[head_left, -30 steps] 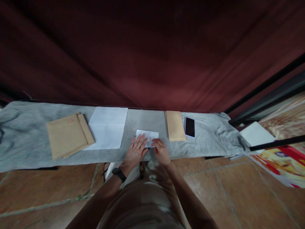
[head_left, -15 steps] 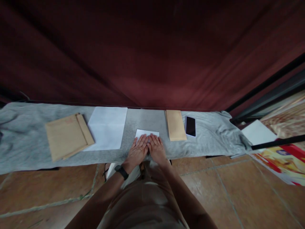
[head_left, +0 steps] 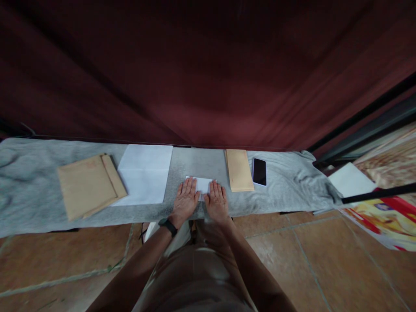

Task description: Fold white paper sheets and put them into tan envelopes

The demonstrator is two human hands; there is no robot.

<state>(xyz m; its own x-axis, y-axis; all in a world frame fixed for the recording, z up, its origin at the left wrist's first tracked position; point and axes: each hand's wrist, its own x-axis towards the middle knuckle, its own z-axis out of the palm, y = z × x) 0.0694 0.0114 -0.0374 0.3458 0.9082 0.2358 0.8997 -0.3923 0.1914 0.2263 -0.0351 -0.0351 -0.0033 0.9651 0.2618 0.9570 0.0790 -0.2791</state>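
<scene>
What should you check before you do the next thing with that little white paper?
1. Left hand flat on the small folded white paper: ok.
2. Right hand flat on it too: ok.
3. Paper lying flat on the grey cloth: ok.
4. Narrow tan envelope apart from the hands: ok.
5. Black phone out of the way: ok.
6. Crease sharp under the palms: cannot tell.

Two hands, the left hand (head_left: pixel 185 200) and the right hand (head_left: pixel 216 202), lie on one small folded white paper (head_left: pixel 200 183). The desk (head_left: pixel 35 182) carries one large white sheet (head_left: pixel 144 174), two stacked brown envelopes (head_left: pixel 86 185), one narrow brown envelope (head_left: pixel 239 170) and one phone (head_left: pixel 259 171).
</scene>
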